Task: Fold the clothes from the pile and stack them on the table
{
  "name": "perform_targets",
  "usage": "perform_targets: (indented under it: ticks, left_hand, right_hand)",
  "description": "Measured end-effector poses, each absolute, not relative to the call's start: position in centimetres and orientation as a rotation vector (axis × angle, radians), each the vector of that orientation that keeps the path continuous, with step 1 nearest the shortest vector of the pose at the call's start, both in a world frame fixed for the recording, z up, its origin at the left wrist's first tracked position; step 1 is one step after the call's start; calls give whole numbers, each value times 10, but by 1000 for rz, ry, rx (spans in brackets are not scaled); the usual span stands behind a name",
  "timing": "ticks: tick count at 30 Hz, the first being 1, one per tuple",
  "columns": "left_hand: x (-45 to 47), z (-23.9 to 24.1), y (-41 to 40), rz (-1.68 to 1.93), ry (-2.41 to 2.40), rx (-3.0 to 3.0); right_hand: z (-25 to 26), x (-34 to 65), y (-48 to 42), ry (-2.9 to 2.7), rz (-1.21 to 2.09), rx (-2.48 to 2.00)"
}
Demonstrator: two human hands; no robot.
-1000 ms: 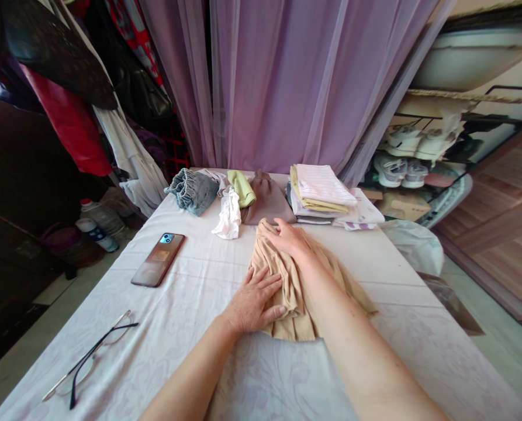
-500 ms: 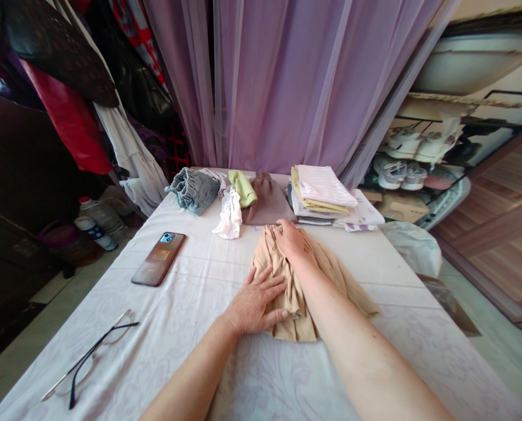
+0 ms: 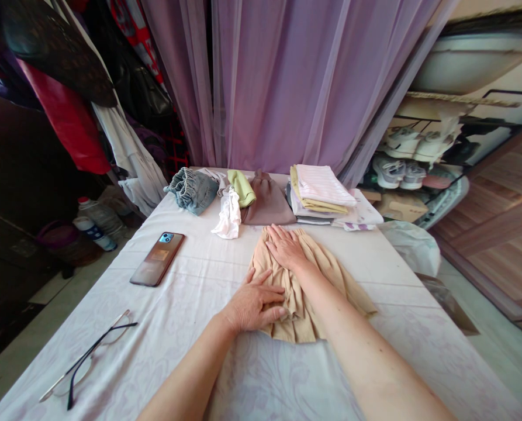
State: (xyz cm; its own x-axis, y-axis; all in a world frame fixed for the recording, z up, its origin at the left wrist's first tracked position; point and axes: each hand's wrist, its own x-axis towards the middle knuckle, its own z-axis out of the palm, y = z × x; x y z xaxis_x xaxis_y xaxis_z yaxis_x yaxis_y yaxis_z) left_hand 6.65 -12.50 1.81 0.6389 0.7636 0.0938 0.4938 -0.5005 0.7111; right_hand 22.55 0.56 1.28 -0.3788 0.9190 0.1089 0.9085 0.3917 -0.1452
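Observation:
A tan, wrinkled garment (image 3: 326,275) lies lengthwise in the middle of the white-covered table (image 3: 190,292). My left hand (image 3: 252,304) lies flat on its near left part, fingers stretched out. My right hand (image 3: 284,245) presses flat on its far end, fingers spread. Neither hand grips anything.
At the far edge lie a stack of folded clothes (image 3: 322,193), a mauve piece (image 3: 267,204), a green piece (image 3: 242,186), a white cloth (image 3: 228,213) and a grey-blue garment (image 3: 193,188). A phone (image 3: 158,266) and eyeglasses (image 3: 87,359) lie on the left. Purple curtain (image 3: 287,82) behind; shoe rack (image 3: 414,158) right.
My right hand slid back a little along the garment's far end and its fingers spread flat. My left hand stayed in place on the near part.

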Motion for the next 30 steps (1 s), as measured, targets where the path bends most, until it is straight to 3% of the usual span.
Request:
perform_targets:
  ticks: [10,16,22,30]
  left_hand:
    - [65,20,-124,534,958,2146]
    - [61,20,-120,568,970,2131]
    - [71,40,-96,890,1204,2129]
    - [131,58,-115,198,1742,2308]
  right_hand:
    - [25,260,6,-2239,125,-1590]
    - [32,346,-8,-1880,344,-2163]
    - [29,394,-35,-1826,482,-2265]
    - [28,406,-53,-1888,820,-2128]
